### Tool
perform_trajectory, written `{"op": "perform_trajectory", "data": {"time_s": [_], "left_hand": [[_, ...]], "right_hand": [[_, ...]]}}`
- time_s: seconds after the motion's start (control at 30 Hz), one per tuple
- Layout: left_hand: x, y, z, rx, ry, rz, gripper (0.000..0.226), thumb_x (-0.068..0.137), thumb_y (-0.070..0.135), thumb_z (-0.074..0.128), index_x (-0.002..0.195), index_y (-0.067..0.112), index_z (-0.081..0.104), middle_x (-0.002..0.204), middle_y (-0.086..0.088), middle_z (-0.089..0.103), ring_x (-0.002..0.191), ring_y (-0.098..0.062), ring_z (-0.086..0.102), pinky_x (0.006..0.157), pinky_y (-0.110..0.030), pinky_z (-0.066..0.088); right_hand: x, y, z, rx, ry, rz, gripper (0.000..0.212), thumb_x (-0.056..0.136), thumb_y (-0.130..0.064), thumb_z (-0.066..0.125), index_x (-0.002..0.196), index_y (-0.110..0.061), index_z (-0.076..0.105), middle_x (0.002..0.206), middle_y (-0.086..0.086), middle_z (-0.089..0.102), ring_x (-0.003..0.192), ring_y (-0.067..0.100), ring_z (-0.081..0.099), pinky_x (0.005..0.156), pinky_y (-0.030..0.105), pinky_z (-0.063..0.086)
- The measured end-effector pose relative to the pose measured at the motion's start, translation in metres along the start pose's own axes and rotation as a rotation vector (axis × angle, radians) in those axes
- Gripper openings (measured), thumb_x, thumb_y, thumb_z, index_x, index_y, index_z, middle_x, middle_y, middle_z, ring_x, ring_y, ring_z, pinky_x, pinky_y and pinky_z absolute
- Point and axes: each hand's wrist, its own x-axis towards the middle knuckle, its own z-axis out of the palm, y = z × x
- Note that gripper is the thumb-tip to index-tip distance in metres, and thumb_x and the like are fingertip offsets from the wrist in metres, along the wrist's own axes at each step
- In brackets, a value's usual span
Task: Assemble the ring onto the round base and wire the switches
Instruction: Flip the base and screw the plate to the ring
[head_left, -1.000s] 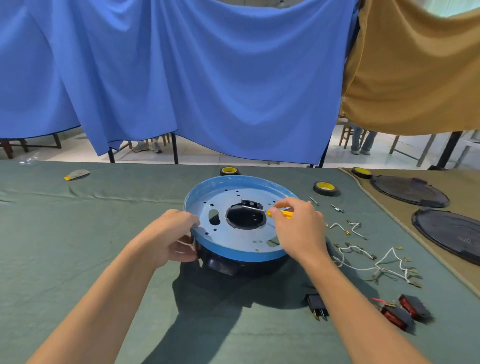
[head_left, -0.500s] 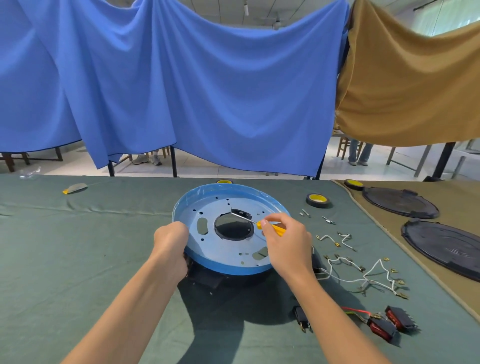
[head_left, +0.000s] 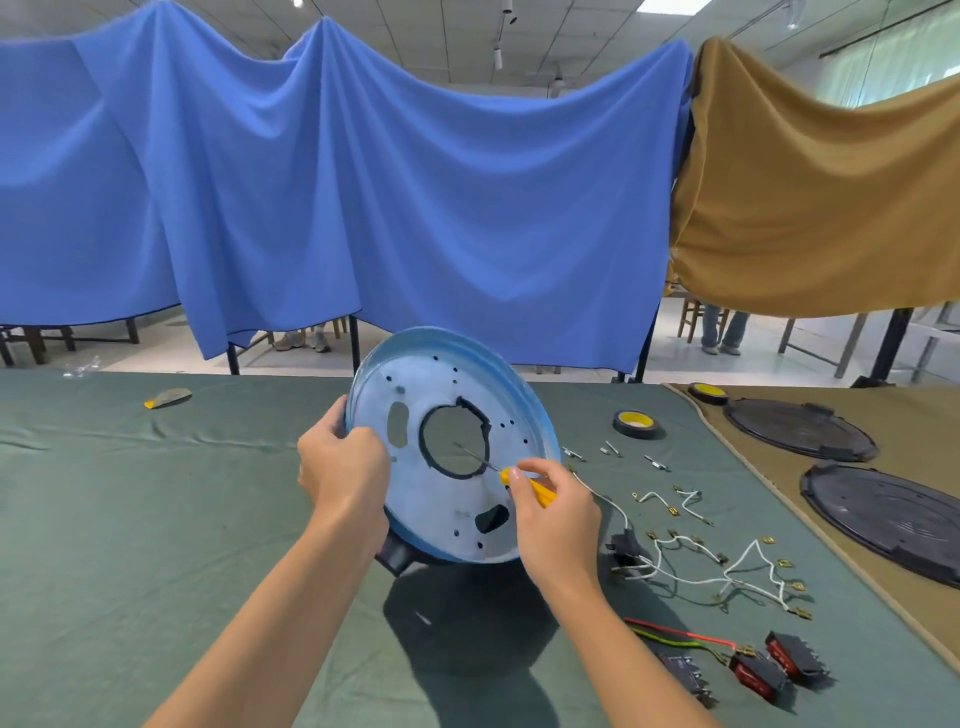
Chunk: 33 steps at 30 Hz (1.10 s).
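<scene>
Green tabletop (head_left: 130, 519): left grip (head_left: 340, 465) clasps tilted blue round metal base (head_left: 452, 514); right grip (head_left: 558, 519) pinches yellow-handled screwdriver (head_left: 537, 493); red switches (head_left: 756, 675) lie loose, wiring pending.

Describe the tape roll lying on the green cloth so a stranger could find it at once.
Start at the green cloth covering the table, then look right of the tilted blue disc. The tape roll is black with a yellow core; its twin lies farther right on the brown cloth.

I counted one blue base (head_left: 447, 467), one screwdriver (head_left: 535, 491), two tape rolls (head_left: 636, 423), two black lids (head_left: 800, 428) and two red switches (head_left: 756, 675).
</scene>
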Motion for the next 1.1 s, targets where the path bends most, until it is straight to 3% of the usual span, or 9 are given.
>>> {"op": "perform_trajectory", "data": {"time_s": [0.1, 0.17, 0.23, 0.4, 0.57, 0.67, 0.83, 0.97, 1.1], "left_hand": [[-0.007, 0.006, 0.000, 0.116, 0.013, 0.268, 0.065, 0.083, -0.004, 0.042, 0.113, 0.046, 0.068, 0.102, -0.001, 0.071, 0.102, -0.031, 0.060, 0.084, -0.038, 0.055], [-0.006, 0.007, 0.001, 0.204, 0.043, 0.413, 0.063, 0.086, -0.004, 0.047, 0.134, 0.035, 0.059, 0.120, -0.011, 0.061, 0.109, -0.025, 0.052, 0.093, -0.023, 0.043], [-0.008, 0.008, 0.001, 0.278, 0.059, 0.555, 0.065, 0.084, -0.011, 0.052, 0.137, 0.027, 0.056, 0.127, -0.015, 0.049, 0.109, -0.021, 0.045, 0.091, -0.011, 0.029], [-0.015, 0.005, 0.002, 0.537, 0.016, 0.954, 0.078, 0.063, -0.025, 0.057, 0.132, 0.011, 0.061, 0.129, -0.033, 0.042, 0.120, -0.049, 0.043, 0.103, -0.052, 0.037], [-0.009, -0.009, 0.009, 0.738, 0.061, 1.275, 0.080, 0.052, -0.030, 0.061, 0.124, 0.005, 0.067, 0.115, -0.040, 0.051, 0.102, -0.054, 0.050, 0.084, -0.055, 0.042], [-0.003, -0.022, 0.012, 0.793, 0.080, 1.401, 0.083, 0.055, -0.029, 0.054, 0.129, 0.007, 0.063, 0.115, -0.037, 0.050, 0.109, -0.042, 0.042, 0.086, -0.052, 0.038], [0.010, -0.042, 0.014, 0.896, 0.033, 1.541, 0.067, 0.071, -0.018, 0.058, 0.131, 0.012, 0.063, 0.124, -0.026, 0.038, 0.113, -0.045, 0.039, 0.096, -0.051, 0.034], [0.018, -0.060, 0.011, 0.942, -0.105, 1.587, 0.054, 0.087, -0.009, 0.044, 0.133, 0.014, 0.061, 0.127, -0.022, 0.037, 0.113, -0.045, 0.042, 0.098, -0.052, 0.038], [0.022, -0.078, 0.004, 0.971, -0.221, 1.710, 0.046, 0.104, 0.004, 0.024, 0.132, 0.010, 0.060, 0.124, -0.023, 0.044, 0.111, -0.044, 0.048, 0.096, -0.050, 0.043]], "right_hand": [[0.000, -0.002, -0.006, 0.012, 0.043, -0.013, 0.004, 0.089, -0.027, 0.066, 0.090, -0.031, 0.065, 0.074, -0.022, 0.064, 0.074, -0.006, 0.060, 0.062, 0.007, 0.042], [0.005, -0.005, -0.014, 0.039, 0.072, -0.002, 0.005, 0.090, -0.028, 0.066, 0.088, -0.032, 0.064, 0.074, -0.020, 0.064, 0.073, -0.001, 0.061, 0.064, 0.016, 0.046], [0.011, -0.008, -0.024, 0.074, 0.098, 0.023, 0.003, 0.090, -0.028, 0.065, 0.088, -0.030, 0.065, 0.074, -0.017, 0.066, 0.070, 0.001, 0.063, 0.062, 0.017, 0.047], [0.019, -0.002, -0.047, 0.086, 0.103, 0.118, 0.011, 0.091, -0.029, 0.065, 0.101, -0.025, 0.069, 0.081, -0.012, 0.069, 0.078, 0.004, 0.063, 0.073, 0.030, 0.050], [0.020, 0.005, -0.061, 0.080, 0.143, 0.182, 0.007, 0.090, -0.026, 0.065, 0.086, -0.031, 0.067, 0.070, -0.016, 0.065, 0.065, 0.003, 0.061, 0.055, 0.025, 0.045], [0.022, 0.009, -0.065, 0.066, 0.157, 0.211, 0.012, 0.091, -0.025, 0.061, 0.081, -0.027, 0.067, 0.070, -0.013, 0.065, 0.062, 0.004, 0.059, 0.052, 0.025, 0.041], [0.028, 0.018, -0.068, 0.049, 0.163, 0.263, 0.016, 0.096, -0.021, 0.054, 0.085, -0.026, 0.064, 0.081, -0.006, 0.067, 0.076, 0.010, 0.062, 0.059, 0.028, 0.043], [0.032, 0.024, -0.068, 0.050, 0.141, 0.290, 0.015, 0.099, -0.021, 0.049, 0.096, -0.021, 0.064, 0.088, -0.005, 0.067, 0.079, 0.010, 0.060, 0.059, 0.027, 0.042], [0.035, 0.025, -0.069, 0.100, 0.138, 0.313, 0.014, 0.098, -0.020, 0.051, 0.093, -0.025, 0.063, 0.091, -0.002, 0.067, 0.084, 0.018, 0.063, 0.070, 0.033, 0.049]]}}
